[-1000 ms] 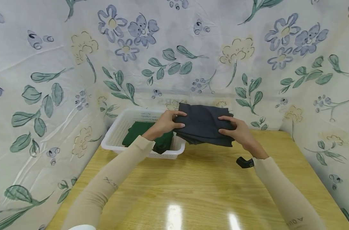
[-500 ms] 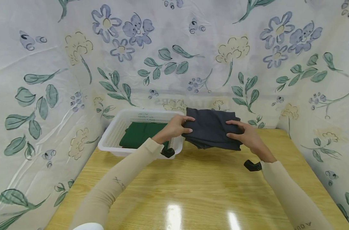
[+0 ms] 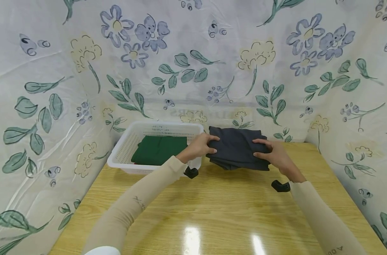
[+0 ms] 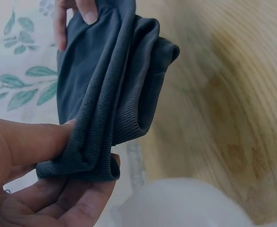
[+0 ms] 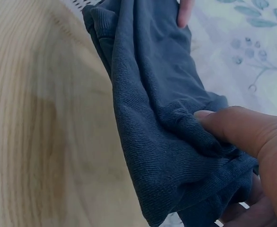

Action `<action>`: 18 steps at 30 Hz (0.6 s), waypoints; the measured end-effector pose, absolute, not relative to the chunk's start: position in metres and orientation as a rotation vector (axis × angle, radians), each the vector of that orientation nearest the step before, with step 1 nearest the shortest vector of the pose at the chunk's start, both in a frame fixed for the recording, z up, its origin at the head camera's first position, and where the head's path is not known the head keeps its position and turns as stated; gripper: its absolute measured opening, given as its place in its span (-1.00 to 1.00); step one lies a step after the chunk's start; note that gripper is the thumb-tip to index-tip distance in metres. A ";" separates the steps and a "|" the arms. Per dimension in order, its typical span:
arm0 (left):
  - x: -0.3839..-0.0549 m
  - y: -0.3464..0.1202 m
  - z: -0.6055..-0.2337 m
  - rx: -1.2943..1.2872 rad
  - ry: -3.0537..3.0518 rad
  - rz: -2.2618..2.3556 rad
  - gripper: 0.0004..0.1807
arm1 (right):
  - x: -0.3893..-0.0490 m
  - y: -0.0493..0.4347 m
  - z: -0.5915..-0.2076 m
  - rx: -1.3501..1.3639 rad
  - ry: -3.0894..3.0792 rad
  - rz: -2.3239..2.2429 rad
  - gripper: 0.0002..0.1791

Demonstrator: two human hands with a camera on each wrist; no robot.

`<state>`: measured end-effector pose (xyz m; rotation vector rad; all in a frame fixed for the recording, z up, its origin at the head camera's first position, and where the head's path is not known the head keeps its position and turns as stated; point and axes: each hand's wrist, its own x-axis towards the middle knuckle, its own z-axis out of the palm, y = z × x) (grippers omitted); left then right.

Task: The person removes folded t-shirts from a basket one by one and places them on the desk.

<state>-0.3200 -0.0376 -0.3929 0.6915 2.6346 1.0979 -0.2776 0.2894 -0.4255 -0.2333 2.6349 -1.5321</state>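
Dark cloth [image 3: 236,148] just R of white bskt [image 3: 126,165] w/ green cloth [image 3: 160,150] inside.

A dark blue-grey, roughly rectangular bundle of fine-ribbed cloth [image 3: 238,148], folded into several soft layers, spans left to right over the far part of the yellowish wooden table [image 3: 225,205], right of the white plastic basket [image 3: 126,166]. The left hand [image 3: 200,144] grips its left end, the right hand [image 3: 278,154] its right; loose folds line the near edge.
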 end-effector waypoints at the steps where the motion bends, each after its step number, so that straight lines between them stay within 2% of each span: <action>1: -0.321 -0.036 -0.394 0.696 2.637 1.087 -0.41 | -0.278 0.290 -0.428 -0.225 2.632 -1.536 -0.35; 18: -0.330 -0.013 -0.413 0.718 2.618 0.904 -0.42 | -0.289 0.296 -0.465 -0.211 2.629 -1.543 -0.39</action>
